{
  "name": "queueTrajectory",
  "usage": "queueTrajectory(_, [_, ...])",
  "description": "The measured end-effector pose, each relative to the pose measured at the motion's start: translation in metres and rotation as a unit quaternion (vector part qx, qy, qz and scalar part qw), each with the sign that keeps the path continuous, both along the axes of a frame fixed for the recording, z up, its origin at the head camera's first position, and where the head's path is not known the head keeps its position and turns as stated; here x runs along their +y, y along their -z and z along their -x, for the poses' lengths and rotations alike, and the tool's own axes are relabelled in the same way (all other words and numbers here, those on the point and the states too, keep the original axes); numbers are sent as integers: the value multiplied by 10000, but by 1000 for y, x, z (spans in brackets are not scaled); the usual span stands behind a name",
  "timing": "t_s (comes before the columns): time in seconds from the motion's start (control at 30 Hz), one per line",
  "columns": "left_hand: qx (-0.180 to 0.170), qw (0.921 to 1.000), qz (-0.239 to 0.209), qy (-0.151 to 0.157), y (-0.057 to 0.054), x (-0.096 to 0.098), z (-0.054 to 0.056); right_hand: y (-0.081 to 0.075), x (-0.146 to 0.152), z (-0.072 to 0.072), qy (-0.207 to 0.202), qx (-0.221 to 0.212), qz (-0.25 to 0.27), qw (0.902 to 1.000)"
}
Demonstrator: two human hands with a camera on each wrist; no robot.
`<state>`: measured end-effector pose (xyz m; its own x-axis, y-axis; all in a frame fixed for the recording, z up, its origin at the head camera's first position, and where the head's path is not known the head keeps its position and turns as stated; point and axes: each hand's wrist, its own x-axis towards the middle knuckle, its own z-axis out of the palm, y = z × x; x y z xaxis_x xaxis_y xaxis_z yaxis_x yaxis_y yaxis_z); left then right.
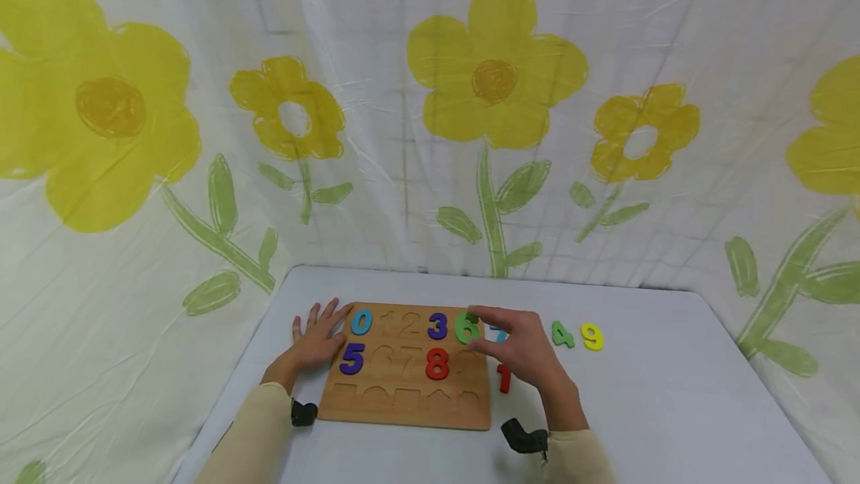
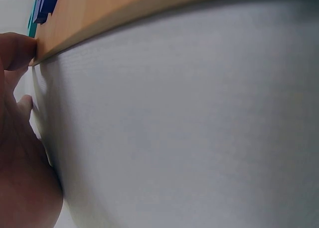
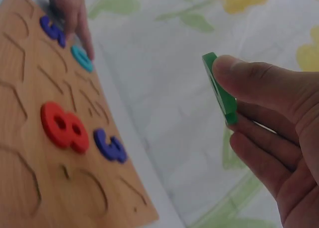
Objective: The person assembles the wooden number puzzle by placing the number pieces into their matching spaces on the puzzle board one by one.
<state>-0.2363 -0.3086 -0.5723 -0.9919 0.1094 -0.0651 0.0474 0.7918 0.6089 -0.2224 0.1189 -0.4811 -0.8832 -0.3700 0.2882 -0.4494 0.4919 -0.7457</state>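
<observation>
My right hand [image 1: 524, 342] pinches a green number 6 [image 1: 466, 328] between thumb and fingers, above the upper right part of the wooden number board [image 1: 403, 413]. In the right wrist view the green piece [image 3: 220, 91] shows edge-on, off the board. My left hand [image 1: 316, 343] has its fingers spread at the board's left edge; the left wrist view shows a fingertip touching that edge. On the board lie a blue 0 [image 1: 361, 322], a purple 3 [image 1: 437, 326], a purple 5 [image 1: 352, 358] and a red 8 [image 1: 437, 364]. Other recesses show bare wood.
Right of the board, a blue 7 [image 1: 498, 334] is partly hidden by my right hand, with a red 1 [image 1: 504, 378] below it. Farther right lie a green 4 [image 1: 562, 334] and a yellow 9 [image 1: 592, 337] on the white table [image 1: 672, 409]. A flowered curtain [image 1: 376, 208] hangs behind.
</observation>
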Motion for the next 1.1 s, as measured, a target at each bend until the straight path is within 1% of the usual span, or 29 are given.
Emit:
queueTrajectory(0.07, [-15, 10000, -39, 7, -3, 1, -2, -2, -11, 2, -146, 43, 122, 9998])
queueTrajectory(0.17, [-112, 9999, 27, 4, -9, 3, -2, -3, -26, 3, -367, 51, 316, 9988])
queueTrajectory(0.3, [-274, 9996, 111, -13, -18, 6, -5, -3, -46, 4, -565, -55, 482, 9972])
queueTrajectory(0.33, [-269, 9996, 96, -17, -19, 6, -5, -3, -50, 4, -588, -76, 485, 9971])
queueTrajectory(0.43, [-136, 9999, 33, -18, -16, 6, -7, -2, -64, 4, -634, -181, 440, 9969])
queueTrajectory(0.5, [-103, 9999, 7, -20, -16, 7, -7, 0, -72, 5, -672, -172, 344, 9970])
queueTrajectory(0.57, [-127, 9999, 50, -48, -17, 8, -6, 2, -80, 5, -730, -206, 289, 9967])
queueTrajectory(0.6, [-204, 9997, 76, -64, -20, 8, -6, 3, -84, 5, -753, -227, 258, 9966])
queueTrajectory(0.7, [-349, 9990, 239, -113, -23, 10, -4, 9, -96, 6, -829, -265, 208, 9960])
queueTrajectory(0.83, [-422, 9983, 368, -136, -24, 10, -3, 20, -110, 7, -841, -387, 64, 9957])
queueTrajectory(1.03, [-376, 9986, 363, -98, -21, 9, -3, 38, -127, 7, -654, -577, -452, 9952])
queueTrajectory(1.1, [-314, 9991, 288, -83, -19, 7, -2, 43, -132, 6, -657, -735, -460, 9941])
